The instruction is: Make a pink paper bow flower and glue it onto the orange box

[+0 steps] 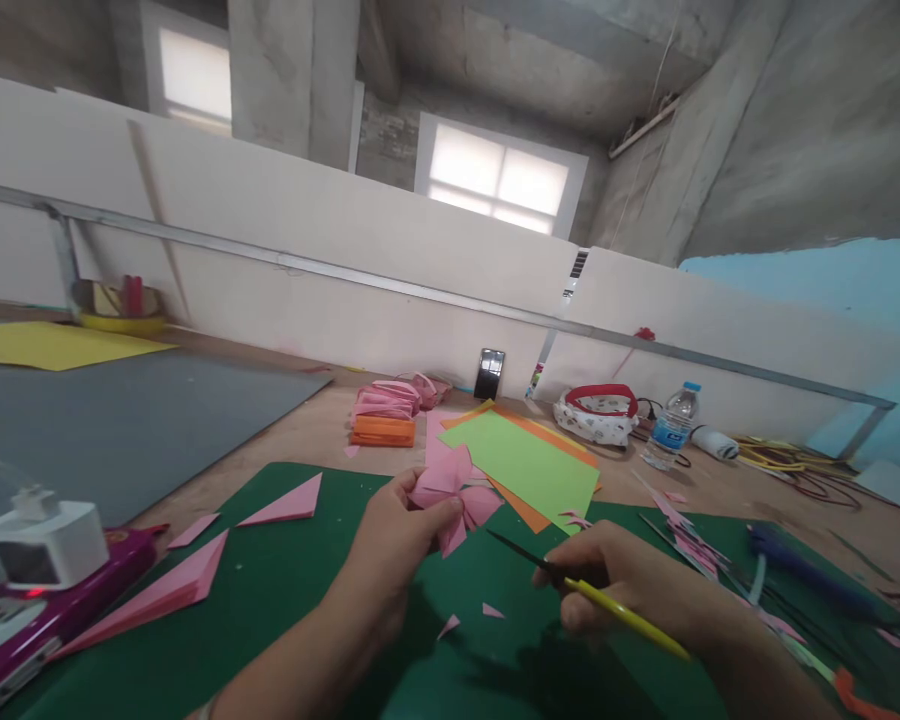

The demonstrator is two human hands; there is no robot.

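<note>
My left hand [411,530] pinches a pink paper flower [454,492] with spread petals, thumb on its front, above the green cutting mat [292,580]. In my right hand [607,570] is a pair of yellow-handled scissors [630,615], seen edge-on and gripped near the middle. Their dark pointed blade aims left towards the flower, a little apart from it. Two small pink paper scraps [493,611] lie on the mat below. To the left are folded pink paper pieces [157,590].
Green paper [529,460] lies over orange sheets. Behind are pink paper bundles [386,402], an orange bundle [382,432], a phone [489,374] and a water bottle [671,428]. A purple power strip [131,555] with a white charger is left; a blue glue gun [810,570] lies right.
</note>
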